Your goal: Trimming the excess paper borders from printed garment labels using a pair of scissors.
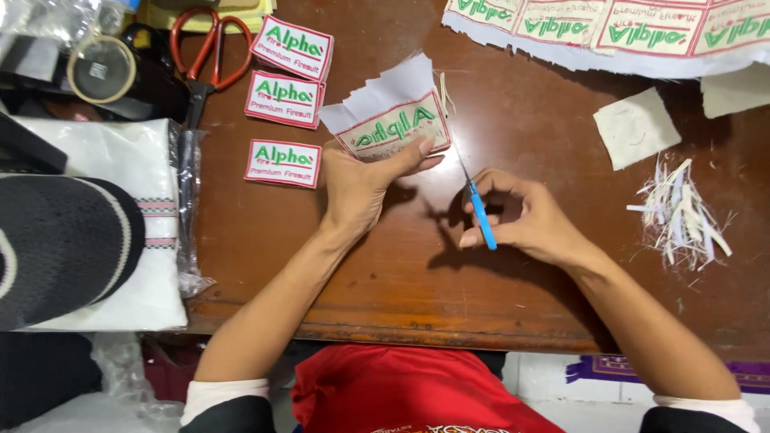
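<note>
Gripping a partly trimmed cloth label [391, 122] between thumb and fingers, the left hand [358, 180] holds it just above the brown table [417, 281], near mid-table. The right hand [525, 216] is closed around blue-handled snips [478, 204], blade tip close to the label's right edge. Three finished labels [285, 100] lie left of the held label. Red-handled scissors [210, 56] rest at the far left. An uncut label strip [609, 32] spans the far edge. A trimmings pile [682, 210] lies right. Bare tabletop remains between both forearms, toward the near edge.
</note>
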